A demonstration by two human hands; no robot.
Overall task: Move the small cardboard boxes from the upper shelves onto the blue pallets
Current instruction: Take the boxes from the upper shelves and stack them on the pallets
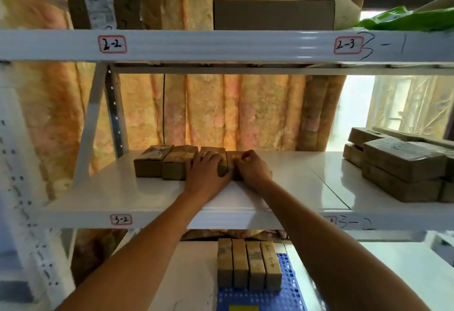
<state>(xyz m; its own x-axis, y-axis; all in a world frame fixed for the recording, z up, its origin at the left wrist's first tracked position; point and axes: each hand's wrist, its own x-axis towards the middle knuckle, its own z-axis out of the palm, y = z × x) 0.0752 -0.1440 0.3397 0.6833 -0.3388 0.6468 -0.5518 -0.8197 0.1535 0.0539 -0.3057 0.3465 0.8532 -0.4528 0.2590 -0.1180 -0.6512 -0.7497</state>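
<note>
A row of small cardboard boxes (pixel 157 160) lies on the white shelf marked 3-2 (pixel 122 197). My left hand (pixel 206 173) is closed over the third box from the left. My right hand (pixel 253 166) grips the rightmost box (pixel 232 157), which carries a yellow mark. Both boxes rest on the shelf. Below, several small boxes (pixel 248 264) stand side by side on a blue pallet (pixel 282 296).
Stacked flat cardboard boxes (pixel 398 168) fill the shelf's right end. On the upper shelf 2-2 sit a labelled box (pixel 108 3), a wide box (pixel 275 14) and a green bag (pixel 412 19). Curtains hang behind. A perforated white upright (pixel 27 212) stands at left.
</note>
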